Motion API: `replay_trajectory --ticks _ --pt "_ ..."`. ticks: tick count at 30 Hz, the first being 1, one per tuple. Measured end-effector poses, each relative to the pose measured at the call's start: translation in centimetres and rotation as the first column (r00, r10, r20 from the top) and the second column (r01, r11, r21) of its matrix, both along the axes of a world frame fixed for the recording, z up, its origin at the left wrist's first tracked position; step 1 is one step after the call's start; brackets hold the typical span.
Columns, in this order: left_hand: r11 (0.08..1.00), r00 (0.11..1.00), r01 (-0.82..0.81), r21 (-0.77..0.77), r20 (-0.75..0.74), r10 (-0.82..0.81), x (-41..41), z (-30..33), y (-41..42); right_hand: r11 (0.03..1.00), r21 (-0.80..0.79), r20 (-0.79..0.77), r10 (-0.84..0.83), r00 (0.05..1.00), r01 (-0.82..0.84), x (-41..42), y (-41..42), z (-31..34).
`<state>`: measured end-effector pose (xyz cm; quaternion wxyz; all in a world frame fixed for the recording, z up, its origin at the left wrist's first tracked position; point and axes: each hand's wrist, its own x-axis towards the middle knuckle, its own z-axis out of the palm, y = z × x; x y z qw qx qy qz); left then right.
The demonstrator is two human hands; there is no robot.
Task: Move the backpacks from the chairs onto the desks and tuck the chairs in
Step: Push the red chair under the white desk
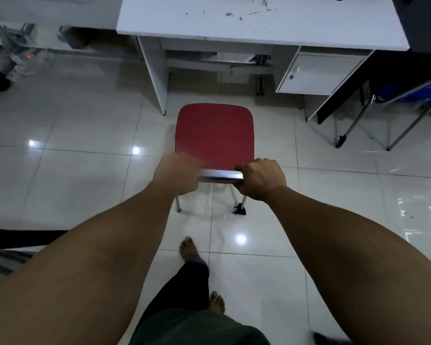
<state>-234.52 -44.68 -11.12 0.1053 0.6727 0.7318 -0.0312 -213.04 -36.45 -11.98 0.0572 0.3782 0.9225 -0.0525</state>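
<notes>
A red chair with metal legs stands on the tiled floor in front of a white desk, its seat bare. My left hand grips the left end of the chair's metal top bar, and my right hand grips the right end. The front of the seat sits just short of the desk's knee space. A dark object, possibly a backpack, lies at the desk's far right, cut off by the frame edge.
A drawer cabinet hangs under the desk's right side. A blue chair stands to the right of the desk. Cables and equipment lie at the far left. My bare feet stand behind the red chair.
</notes>
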Motion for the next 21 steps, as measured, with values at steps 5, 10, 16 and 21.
replay_trajectory --ticks 5,10,16,21 --pt "1.0 1.0 0.02 -0.005 0.007 -0.02 -0.7 -0.5 3.0 0.999 -0.037 0.039 0.015 0.999 -0.014 -0.8 3.3 0.4" --pt "1.0 0.999 0.027 -0.011 0.036 -0.026 -2.1 -0.4 6.9 0.998 -0.044 0.049 -0.043 0.998 0.045 -2.6 7.1 0.5" --pt "1.0 1.0 0.006 -0.03 0.001 -0.006 -5.5 -0.8 12.1 1.0 -0.017 0.025 -0.013 1.0 0.013 -5.5 12.0 0.3" --pt "1.0 1.0 0.029 -0.008 -0.003 -0.029 -7.3 -0.7 16.4 0.999 -0.033 0.0 -0.005 1.0 0.005 -7.1 16.7 0.1"
